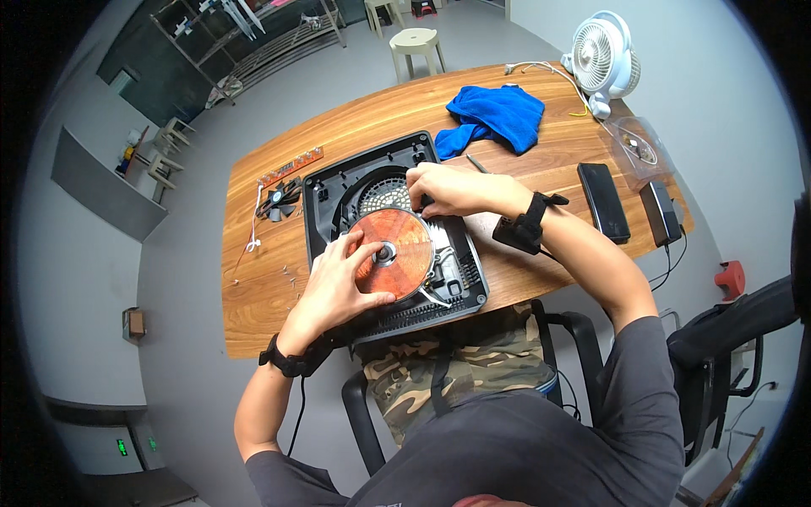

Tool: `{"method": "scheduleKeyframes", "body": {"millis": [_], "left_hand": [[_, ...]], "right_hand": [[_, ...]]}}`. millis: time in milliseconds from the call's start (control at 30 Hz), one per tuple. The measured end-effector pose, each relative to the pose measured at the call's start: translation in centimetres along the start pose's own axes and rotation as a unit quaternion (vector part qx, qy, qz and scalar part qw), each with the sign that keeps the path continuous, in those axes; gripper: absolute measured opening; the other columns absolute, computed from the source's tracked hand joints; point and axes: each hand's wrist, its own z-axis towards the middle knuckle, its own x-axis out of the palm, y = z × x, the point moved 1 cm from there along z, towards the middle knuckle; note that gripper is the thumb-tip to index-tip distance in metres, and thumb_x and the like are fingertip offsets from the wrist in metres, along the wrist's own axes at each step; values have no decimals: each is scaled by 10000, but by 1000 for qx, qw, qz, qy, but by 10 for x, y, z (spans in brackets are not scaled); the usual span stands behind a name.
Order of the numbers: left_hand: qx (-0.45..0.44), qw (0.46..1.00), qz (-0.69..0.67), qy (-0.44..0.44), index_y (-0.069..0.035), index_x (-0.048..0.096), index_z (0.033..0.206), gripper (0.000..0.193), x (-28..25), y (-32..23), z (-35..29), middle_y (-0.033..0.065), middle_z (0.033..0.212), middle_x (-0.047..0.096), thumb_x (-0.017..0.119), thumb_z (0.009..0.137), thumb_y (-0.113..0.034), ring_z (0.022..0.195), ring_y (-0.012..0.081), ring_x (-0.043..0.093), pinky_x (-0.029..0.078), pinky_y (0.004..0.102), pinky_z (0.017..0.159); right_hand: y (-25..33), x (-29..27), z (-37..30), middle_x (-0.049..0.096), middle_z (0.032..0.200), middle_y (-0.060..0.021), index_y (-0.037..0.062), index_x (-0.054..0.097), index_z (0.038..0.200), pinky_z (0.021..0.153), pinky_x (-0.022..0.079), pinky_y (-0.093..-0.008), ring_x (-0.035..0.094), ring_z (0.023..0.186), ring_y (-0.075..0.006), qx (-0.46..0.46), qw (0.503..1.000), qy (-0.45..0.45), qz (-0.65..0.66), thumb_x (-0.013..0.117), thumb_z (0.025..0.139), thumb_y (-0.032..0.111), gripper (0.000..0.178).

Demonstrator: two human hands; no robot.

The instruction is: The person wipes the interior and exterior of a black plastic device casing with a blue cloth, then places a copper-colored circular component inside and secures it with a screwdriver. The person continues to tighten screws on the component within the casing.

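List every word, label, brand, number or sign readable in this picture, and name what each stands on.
No text is clear enough to quote.
Green lit sign, lower left: too small and blurred to read.
Dark shirt: pale marks at the picture's lower edge, cut off and unreadable.
Copper coil under the left hand: no readable lettering.

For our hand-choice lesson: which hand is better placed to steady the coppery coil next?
Probably the left hand: it spreads over the coil, while the right hand sits near its far edge.
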Motion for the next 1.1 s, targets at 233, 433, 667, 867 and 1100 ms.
{"method": "scheduleKeyframes", "body": {"millis": [233,433,667,867,1100], "left_hand": [[-22,999,24,25,-160,573,1379,838,-3,-7,-2,192,1434,471,918,670,-443,1358,395,452,409,517,1114],[-29,999,11,31,-144,562,1378,838,-5,-10,-1,193,1412,473,920,674,-425,1339,387,452,436,489,1099],[-31,998,10,57,-123,562,1375,839,-8,-13,1,208,1398,481,920,678,-423,1335,388,457,445,480,1098],[-9,1000,5,14,-112,583,1355,822,-2,-9,-6,209,1408,485,915,678,-441,1338,380,458,447,487,1092],[-14,999,-12,30,-127,556,1391,837,-4,-10,-6,204,1438,467,913,693,-423,1358,392,449,444,481,1110]], "right_hand": [[0,4,0,619,1103,-127,18,728,928,1019,462,-398,566,1163,-316,21,999,24,34,801,795,73,161],[0,7,-2,621,1086,-126,10,702,920,1014,462,-393,571,1144,-317,15,998,-1,54,792,806,71,157],[5,3,-6,614,1087,-133,5,689,922,1000,466,-401,576,1136,-319,2,999,4,47,782,812,59,154],[2,7,-6,621,1064,-144,-7,688,912,939,502,-401,612,1059,-327,4,998,2,64,770,815,45,138],[10,1,-11,652,1003,-155,-5,708,927,870,541,-399,657,950,-320,21,998,-10,65,746,821,61,130]]}}
